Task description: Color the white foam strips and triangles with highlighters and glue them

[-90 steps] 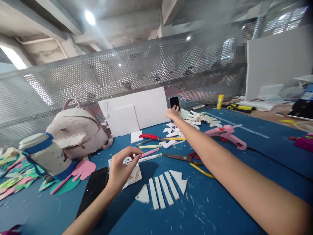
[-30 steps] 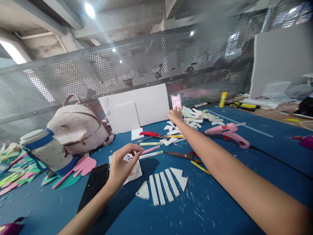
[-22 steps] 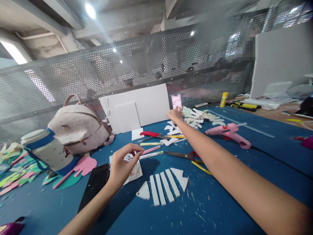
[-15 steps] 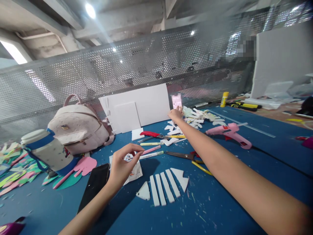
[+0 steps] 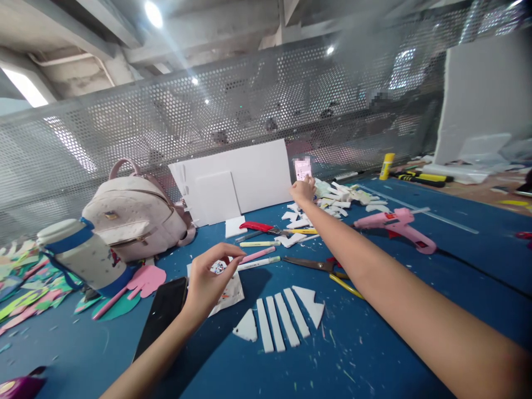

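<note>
My right hand [image 5: 303,190] is stretched far out to a small phone [image 5: 302,168] with a lit screen, propped upright against the mesh screen. One fingertip touches the phone's lower edge and the hand holds nothing. My left hand [image 5: 208,282] hovers over a white paper sheet [image 5: 228,292], thumb and forefinger pinched together. What they pinch, if anything, is too small to make out. Several white foam strips and triangles [image 5: 282,320] lie in a row on the blue table [image 5: 374,354].
A pale backpack [image 5: 133,213], a bottle [image 5: 78,257] and coloured paper cut-outs [image 5: 20,285] are on the left. A black phone [image 5: 162,316] lies flat. Scissors [image 5: 311,263], pens [image 5: 257,256], a red cutter [image 5: 255,226], a pink glue gun [image 5: 394,224], foam scraps [image 5: 336,197] and white boards [image 5: 236,180] lie further back.
The propped phone's screen was dark three seconds ago and is lit now. My right hand has stayed at it, its finger a little higher. My left hand keeps its pinch.
</note>
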Demonstrator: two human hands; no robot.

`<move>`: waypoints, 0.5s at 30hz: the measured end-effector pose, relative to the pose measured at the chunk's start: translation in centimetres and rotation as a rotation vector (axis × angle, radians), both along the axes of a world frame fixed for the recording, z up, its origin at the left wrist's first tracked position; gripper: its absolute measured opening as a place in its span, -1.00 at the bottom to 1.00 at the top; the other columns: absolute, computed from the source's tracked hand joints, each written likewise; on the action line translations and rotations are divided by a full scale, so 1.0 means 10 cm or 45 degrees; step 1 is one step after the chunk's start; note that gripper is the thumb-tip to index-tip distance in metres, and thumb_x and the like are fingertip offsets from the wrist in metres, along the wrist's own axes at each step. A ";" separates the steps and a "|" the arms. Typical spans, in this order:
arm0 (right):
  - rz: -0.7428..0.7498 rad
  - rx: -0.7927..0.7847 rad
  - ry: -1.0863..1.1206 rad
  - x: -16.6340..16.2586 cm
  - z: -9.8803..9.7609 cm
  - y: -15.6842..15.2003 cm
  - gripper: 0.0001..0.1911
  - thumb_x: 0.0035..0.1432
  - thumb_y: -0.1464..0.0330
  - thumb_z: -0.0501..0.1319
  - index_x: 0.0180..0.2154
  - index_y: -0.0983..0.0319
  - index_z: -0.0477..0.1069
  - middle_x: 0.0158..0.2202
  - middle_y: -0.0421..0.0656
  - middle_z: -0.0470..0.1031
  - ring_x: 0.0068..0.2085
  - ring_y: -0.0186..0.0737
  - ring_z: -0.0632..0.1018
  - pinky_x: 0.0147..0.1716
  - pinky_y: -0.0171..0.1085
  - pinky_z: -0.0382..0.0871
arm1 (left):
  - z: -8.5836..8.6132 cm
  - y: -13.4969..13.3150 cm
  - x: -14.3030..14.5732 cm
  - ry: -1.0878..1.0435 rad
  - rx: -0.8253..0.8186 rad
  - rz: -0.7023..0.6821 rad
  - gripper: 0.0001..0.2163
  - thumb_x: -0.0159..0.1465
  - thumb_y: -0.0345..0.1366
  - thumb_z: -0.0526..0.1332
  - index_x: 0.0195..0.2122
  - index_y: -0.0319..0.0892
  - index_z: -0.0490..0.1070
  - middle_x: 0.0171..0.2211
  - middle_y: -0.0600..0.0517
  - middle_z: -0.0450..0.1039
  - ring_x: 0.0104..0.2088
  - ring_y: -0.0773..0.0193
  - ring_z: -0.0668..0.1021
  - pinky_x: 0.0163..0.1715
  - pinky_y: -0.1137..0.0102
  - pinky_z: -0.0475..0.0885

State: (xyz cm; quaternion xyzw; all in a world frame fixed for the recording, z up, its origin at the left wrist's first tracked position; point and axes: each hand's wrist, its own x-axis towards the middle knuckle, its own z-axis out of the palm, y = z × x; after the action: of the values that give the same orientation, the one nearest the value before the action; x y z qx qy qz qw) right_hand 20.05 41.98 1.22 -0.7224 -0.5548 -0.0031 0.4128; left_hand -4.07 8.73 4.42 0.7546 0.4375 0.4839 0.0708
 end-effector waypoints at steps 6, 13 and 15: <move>-0.162 0.146 0.165 0.02 0.11 0.09 -0.56 0.38 0.22 0.28 0.20 0.23 0.37 0.24 0.01 0.39 0.15 0.04 0.50 0.11 0.12 0.46 | -0.01 0.00 -0.02 -0.005 -0.001 -0.009 -0.80 0.44 -0.18 0.26 -0.24 -0.20 0.53 -0.27 0.04 0.57 -0.26 0.31 0.61 -0.27 0.37 0.54; -0.311 0.111 0.338 0.12 0.23 0.35 -0.58 0.38 0.21 0.28 0.18 0.24 0.39 0.20 0.00 0.42 0.11 0.01 0.53 0.06 0.08 0.50 | 0.00 -0.01 -0.02 -0.031 0.006 -0.003 -0.86 0.41 -0.25 0.29 -0.25 -0.20 0.55 -0.28 0.05 0.59 -0.27 0.32 0.60 -0.30 0.40 0.51; -0.331 0.095 0.375 0.12 0.26 0.42 -0.58 0.38 0.21 0.28 0.18 0.24 0.39 0.19 0.00 0.43 0.10 0.00 0.54 0.05 0.07 0.51 | 0.00 0.01 -0.02 -0.041 0.002 0.001 -0.89 0.40 -0.30 0.30 -0.27 -0.19 0.55 -0.29 0.06 0.59 -0.27 0.33 0.60 -0.30 0.41 0.50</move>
State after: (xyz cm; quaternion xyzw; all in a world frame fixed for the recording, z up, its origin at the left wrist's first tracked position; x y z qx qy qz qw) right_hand 21.30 46.17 3.84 -0.7647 -0.3900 0.0288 0.5121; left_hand -4.29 8.79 4.43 0.7467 0.4362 0.4963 0.0771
